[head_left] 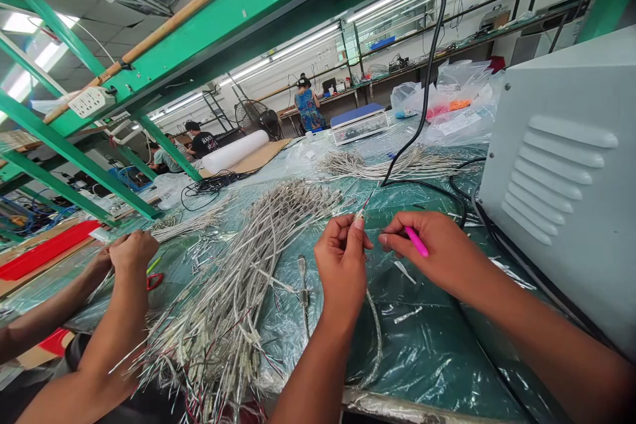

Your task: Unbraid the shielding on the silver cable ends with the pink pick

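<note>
My left hand point(342, 265) is closed around the end of a clear-jacketed cable point(376, 331), pinching it between thumb and forefinger. Thin coloured wires point(368, 199) stick up past the fingertips. The cable's slack loops down below the hand to the table edge. Just to the right, my right hand point(440, 248) is closed on a pink-handled tool point(416, 242); its working end is hidden by the fingers. The two hands are close but apart. A cable connector point(303, 278) lies left of my left hand, beside a large bundle of similar cables point(258, 245).
A grey metal housing point(561, 146) with vents stands at the right, black cord point(431, 66) hanging nearby. Plastic scraps point(407, 315) dot the green, film-covered table point(422, 358). At left, a co-worker's hands point(132, 248) work near red-handled scissors point(155, 281). More cables point(397, 162) lie behind.
</note>
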`<state>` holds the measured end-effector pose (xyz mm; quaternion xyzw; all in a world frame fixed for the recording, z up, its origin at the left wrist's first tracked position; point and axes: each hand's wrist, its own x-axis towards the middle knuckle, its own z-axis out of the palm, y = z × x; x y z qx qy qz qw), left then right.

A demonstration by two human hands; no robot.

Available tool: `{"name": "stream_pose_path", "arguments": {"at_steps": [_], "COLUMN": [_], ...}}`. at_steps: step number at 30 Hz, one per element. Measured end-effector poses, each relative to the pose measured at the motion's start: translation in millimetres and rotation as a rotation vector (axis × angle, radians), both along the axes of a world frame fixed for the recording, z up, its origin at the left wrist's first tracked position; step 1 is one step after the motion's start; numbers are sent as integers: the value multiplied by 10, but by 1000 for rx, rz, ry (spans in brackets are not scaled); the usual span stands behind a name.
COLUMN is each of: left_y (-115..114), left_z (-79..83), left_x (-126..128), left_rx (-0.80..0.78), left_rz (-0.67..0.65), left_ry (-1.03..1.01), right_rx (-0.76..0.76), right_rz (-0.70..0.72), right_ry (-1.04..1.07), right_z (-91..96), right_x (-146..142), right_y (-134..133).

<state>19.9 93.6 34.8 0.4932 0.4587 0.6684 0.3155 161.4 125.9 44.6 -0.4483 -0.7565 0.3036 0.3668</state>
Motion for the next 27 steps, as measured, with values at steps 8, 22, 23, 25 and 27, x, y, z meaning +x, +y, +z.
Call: {"name": "stream_pose_path", "arguments": {"at_steps": [8, 22, 23, 25, 27], "left_y": [-11, 127, 138, 140, 108], "left_z": [24, -138, -150, -160, -142], "left_x": [12, -52, -59, -70, -76], "left_rx": [6, 37, 29, 4, -20], "left_rz": [24, 190, 199, 196, 176], "left_ry": [-1, 51, 51, 50, 61], "right_rx": [-71, -47, -36, -17, -3], "right_rz": [-6, -119, -121, -124, -128], "right_ry": [-231, -445, -444, -440, -431], "right_z": [-77, -475, -486, -502, -509], "right_x": [-8, -50, -62, -85, -100], "right_y": [50, 253, 245, 221, 195]}}
